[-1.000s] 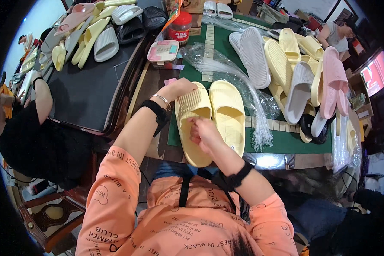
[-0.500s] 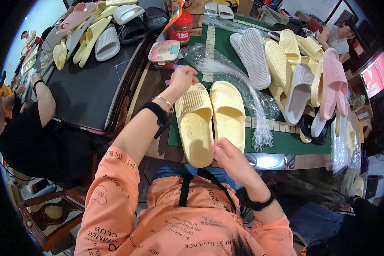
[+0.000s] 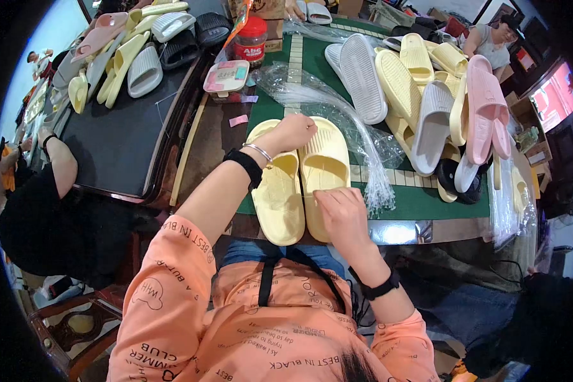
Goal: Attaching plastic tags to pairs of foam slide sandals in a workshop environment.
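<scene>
A pair of pale yellow slide slippers lies side by side in front of me, toes away: the left slipper (image 3: 279, 207) and the right slipper (image 3: 328, 137). My left hand (image 3: 294, 132) is over the straps where the two meet, its fingers bent together in a pinch. Over the heel half of the right slipper, my right hand (image 3: 339, 213) is closed too, thumb against fingers. Whatever either hand pinches is too fine to make out. Just right of the pair lies a bundle of thin clear plastic strands (image 3: 379, 184).
A heap of yellow, grey and pink slippers (image 3: 436, 114) covers the table's right side. More slippers (image 3: 145, 70) sit on a dark table at left. A red-lidded jar (image 3: 249, 43) and a small lidded box (image 3: 226, 79) stand beyond my left hand. People are at both sides.
My left hand has moved right and slightly nearer, from the left slipper's toe to between the straps. My right hand has shifted up over the right slipper. The view has shifted slightly.
</scene>
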Action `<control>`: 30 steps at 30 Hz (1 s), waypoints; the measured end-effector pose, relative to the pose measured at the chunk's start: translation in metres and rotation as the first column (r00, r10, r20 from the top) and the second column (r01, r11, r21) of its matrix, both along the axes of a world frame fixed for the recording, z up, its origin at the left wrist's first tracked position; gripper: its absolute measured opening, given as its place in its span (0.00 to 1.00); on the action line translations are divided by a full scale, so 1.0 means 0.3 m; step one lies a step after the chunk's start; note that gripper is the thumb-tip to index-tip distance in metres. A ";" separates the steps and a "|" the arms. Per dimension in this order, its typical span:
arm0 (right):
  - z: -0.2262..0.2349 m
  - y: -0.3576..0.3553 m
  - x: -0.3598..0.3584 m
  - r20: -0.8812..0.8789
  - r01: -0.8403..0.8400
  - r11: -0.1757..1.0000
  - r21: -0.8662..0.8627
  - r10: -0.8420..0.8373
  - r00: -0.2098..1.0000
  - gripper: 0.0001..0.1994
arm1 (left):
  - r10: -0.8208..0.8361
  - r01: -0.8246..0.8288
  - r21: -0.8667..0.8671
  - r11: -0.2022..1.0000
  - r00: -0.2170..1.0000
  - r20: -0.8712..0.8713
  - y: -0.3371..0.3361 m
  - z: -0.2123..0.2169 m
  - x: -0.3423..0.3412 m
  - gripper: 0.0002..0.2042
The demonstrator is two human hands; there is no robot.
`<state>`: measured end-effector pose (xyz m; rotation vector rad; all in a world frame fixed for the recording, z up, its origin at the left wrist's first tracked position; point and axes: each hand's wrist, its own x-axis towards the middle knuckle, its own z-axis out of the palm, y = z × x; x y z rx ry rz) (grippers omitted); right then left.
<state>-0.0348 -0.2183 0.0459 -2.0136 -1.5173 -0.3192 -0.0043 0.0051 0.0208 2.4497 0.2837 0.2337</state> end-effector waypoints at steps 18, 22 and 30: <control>-0.141 0.165 0.128 -0.082 0.105 0.933 -0.345 -0.141 0.987 0.07 | 0.035 -0.034 0.016 0.999 0.991 -0.127 -0.004 -0.025 0.014 0.13; -0.171 0.164 0.150 -0.067 0.115 0.904 -0.412 -0.156 0.985 0.09 | 0.030 -0.034 -0.145 0.989 0.999 -0.031 -0.009 -0.023 0.022 0.12; 0.157 0.167 0.095 -0.283 0.085 0.913 -0.399 -0.210 0.936 0.14 | 0.316 -0.085 -0.797 0.597 0.939 0.137 0.008 0.026 -0.042 0.08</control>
